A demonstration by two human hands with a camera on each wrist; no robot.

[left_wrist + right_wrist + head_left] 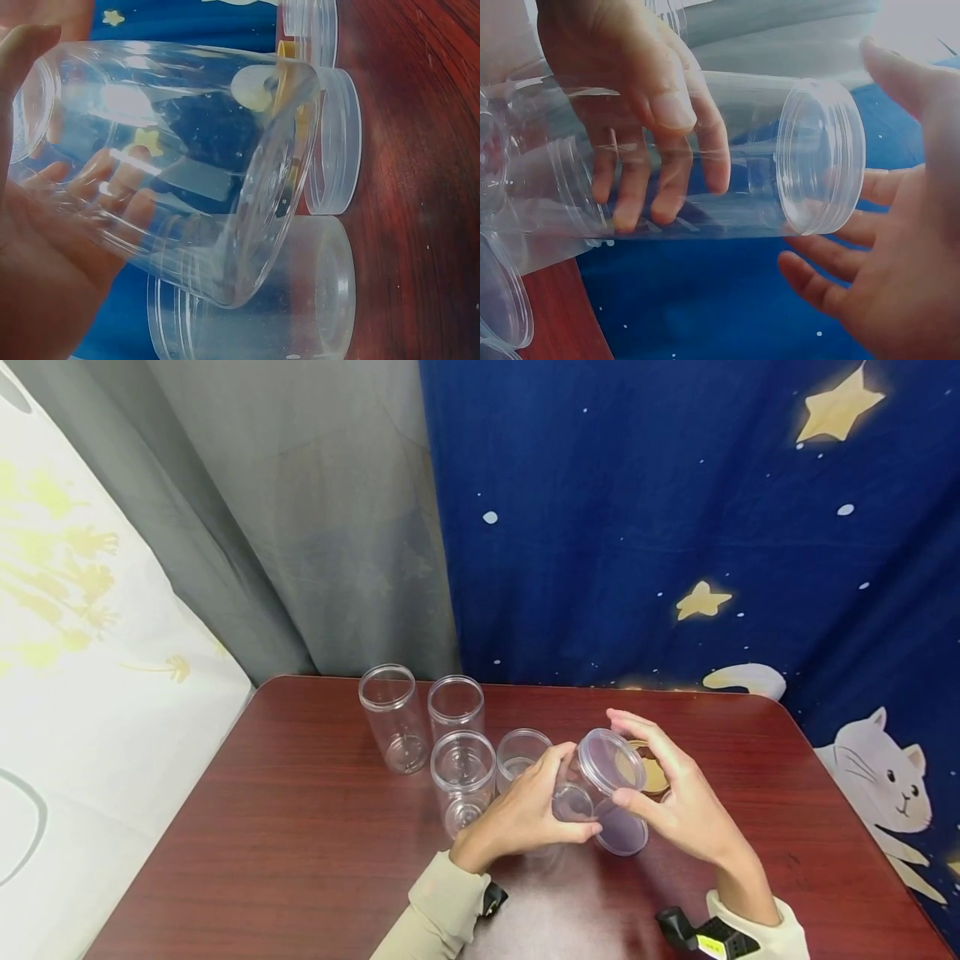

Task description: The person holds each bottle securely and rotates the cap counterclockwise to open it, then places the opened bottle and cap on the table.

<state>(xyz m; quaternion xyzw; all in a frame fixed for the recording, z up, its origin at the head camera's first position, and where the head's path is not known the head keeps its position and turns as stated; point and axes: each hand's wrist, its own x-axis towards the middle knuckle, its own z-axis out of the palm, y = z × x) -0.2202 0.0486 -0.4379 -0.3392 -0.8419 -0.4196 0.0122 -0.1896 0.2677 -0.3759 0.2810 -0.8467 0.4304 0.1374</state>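
Note:
A clear plastic jar (574, 803) lies tilted in the air above the table, with a clear lid (617, 762) on its upper right end. My left hand (517, 806) grips the jar's body, the thumb on the near side and the fingers wrapped round the far side. Around the lid end, my right hand (686, 806) has its fingers and thumb spread. In the right wrist view its thumb stands apart from the lid, and some fingertips pass behind the rim; whether they touch cannot be told. The jar's base (277, 180) faces the table in the left wrist view.
Several clear jars without lids, one at the back left (390, 718) and one nearer (463, 777), stand upright left of my hands. A loose clear lid (624, 833) and a gold-coloured lid (656, 777) lie on the red-brown table (300, 860). Curtains (600, 527) hang behind it.

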